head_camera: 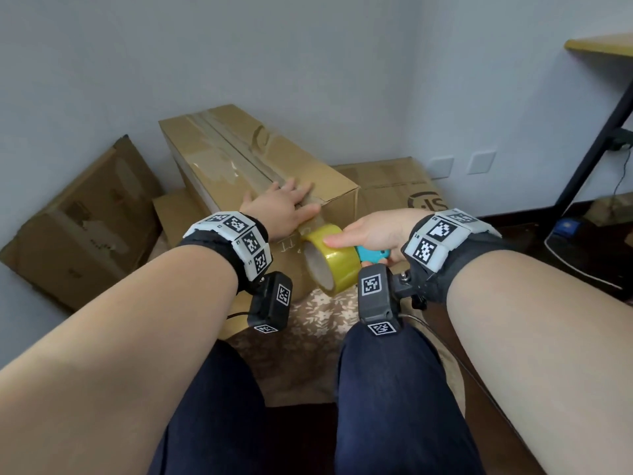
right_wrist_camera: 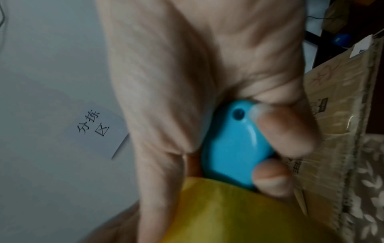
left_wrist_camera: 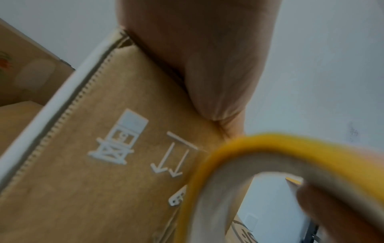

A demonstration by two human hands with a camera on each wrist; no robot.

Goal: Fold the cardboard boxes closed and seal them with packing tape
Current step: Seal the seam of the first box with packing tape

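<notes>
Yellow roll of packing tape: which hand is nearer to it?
Right. The right hand holds the yellow roll of packing tape with a blue cutter; the left hand lies flat on the brown cardboard box just above.

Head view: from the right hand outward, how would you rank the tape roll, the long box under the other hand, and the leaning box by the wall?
1. Tape roll: held in the right hand.
2. Long box: just ahead, to the left, under the left hand.
3. Leaning box: far left, against the wall.
</notes>
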